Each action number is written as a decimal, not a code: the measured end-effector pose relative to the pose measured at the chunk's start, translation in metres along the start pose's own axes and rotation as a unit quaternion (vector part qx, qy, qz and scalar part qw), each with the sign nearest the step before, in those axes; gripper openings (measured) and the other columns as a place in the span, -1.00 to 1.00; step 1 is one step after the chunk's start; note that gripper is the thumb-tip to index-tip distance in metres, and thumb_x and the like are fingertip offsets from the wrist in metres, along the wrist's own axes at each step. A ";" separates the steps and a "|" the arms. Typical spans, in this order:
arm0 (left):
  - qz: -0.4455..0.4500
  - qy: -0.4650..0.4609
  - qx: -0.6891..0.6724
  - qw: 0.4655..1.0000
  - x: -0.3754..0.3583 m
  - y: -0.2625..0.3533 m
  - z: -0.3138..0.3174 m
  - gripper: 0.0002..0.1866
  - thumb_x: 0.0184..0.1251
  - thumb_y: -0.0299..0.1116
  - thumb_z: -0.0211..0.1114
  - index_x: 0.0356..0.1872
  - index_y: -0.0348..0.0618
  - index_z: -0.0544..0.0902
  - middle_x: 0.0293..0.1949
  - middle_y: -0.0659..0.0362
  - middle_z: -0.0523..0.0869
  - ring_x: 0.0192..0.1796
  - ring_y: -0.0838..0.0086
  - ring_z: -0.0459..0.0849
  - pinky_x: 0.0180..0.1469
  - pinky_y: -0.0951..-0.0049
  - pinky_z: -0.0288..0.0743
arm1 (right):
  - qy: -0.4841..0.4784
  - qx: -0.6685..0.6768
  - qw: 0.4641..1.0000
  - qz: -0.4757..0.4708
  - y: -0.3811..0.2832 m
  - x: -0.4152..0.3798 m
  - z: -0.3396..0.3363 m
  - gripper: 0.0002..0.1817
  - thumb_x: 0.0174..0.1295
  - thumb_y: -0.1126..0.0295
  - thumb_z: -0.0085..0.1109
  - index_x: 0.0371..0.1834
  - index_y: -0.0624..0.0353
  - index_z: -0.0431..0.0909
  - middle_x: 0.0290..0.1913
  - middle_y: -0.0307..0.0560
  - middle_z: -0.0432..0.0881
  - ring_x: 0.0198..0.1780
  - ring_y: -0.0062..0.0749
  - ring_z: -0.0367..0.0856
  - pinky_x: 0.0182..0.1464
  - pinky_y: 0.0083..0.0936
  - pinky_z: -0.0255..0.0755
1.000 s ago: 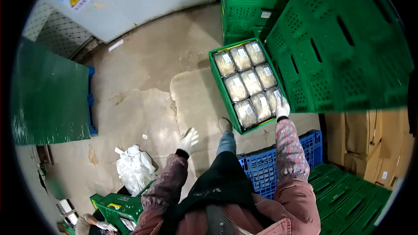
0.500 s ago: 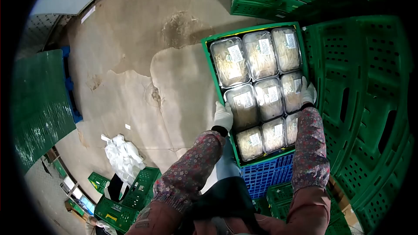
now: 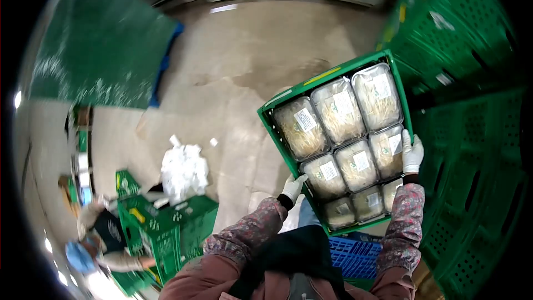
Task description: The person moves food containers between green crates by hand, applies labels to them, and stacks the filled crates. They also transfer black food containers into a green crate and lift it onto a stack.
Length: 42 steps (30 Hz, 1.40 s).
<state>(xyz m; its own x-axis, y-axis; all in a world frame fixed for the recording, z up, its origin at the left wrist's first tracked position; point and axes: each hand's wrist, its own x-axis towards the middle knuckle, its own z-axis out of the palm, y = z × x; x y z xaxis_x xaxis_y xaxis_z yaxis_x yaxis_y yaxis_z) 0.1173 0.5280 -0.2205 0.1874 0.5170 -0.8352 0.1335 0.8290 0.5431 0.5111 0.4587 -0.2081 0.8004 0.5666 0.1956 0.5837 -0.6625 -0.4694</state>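
Observation:
Both gloved hands grip a green plastic crate (image 3: 405, 97) on opposite sides. My left hand (image 3: 293, 187) closes over its left rim, and my right hand (image 3: 412, 153) holds the right rim. Inside, several clear plastic packs (image 3: 340, 108) stand in rows, each with a white label and pale, thin-stemmed produce whose kind I cannot be sure of. The crate is held at an angle in front of my body. Part of a blue crate (image 3: 355, 258) shows below it, close to my legs.
Tall stacks of green crates (image 3: 477, 189) line the right side. At left are a green-covered load (image 3: 100, 50) on a blue pallet, a white crumpled heap (image 3: 184, 175) and more green crates (image 3: 191, 222). A co-worker (image 3: 108, 230) bends beside those crates, low left.
My view has turned to the left. The crate has turned and looks larger, shifted away from the blue crate below, still in both hands. More of the co-worker has come into view.

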 end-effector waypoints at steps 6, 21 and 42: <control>0.048 -0.051 -0.125 0.990 -0.199 0.030 -0.032 -0.65 0.23 -0.15 0.26 -0.10 -0.19 0.55 -0.30 0.19 0.65 -0.33 0.45 0.64 -0.34 0.40 0.58 | -0.099 0.074 0.984 -0.129 -0.201 0.043 -0.126 -0.37 0.14 -0.14 0.11 -0.19 0.36 0.58 -0.23 0.29 0.60 -0.17 0.07 0.58 -0.11 -0.26 0.42; 0.447 0.262 -0.157 0.841 -0.407 -0.277 -0.234 -0.67 0.28 -0.42 0.16 0.08 0.04 0.56 -0.38 0.08 0.60 -0.36 0.35 0.57 -0.24 0.45 0.44 | -0.173 0.237 0.679 -0.673 -0.561 -0.392 -0.270 -0.65 0.25 0.10 0.05 -0.30 0.21 0.59 -0.33 0.15 0.60 -0.28 0.07 0.55 -0.24 -0.23 0.39; 0.449 0.291 -0.784 0.314 -0.529 -0.398 -0.332 -0.69 0.31 -0.30 0.12 -0.06 -0.32 0.52 -0.10 -0.06 0.62 -0.09 0.10 0.61 0.00 0.12 0.51 | -0.278 0.429 -0.031 -0.859 -0.668 -0.992 -0.411 -0.76 0.22 0.19 0.04 -0.23 0.10 0.56 -0.32 0.03 0.60 -0.28 -0.03 0.58 -0.23 -0.24 0.45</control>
<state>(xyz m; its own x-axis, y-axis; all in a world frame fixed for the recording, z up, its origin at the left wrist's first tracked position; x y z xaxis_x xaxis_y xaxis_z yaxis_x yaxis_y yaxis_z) -0.3583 -0.0039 -0.0237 -0.8065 0.2654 -0.5284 -0.4482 -0.8572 0.2536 -0.6169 0.1381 0.2654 -0.5101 -0.6038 0.6125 -0.7871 0.6149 -0.0493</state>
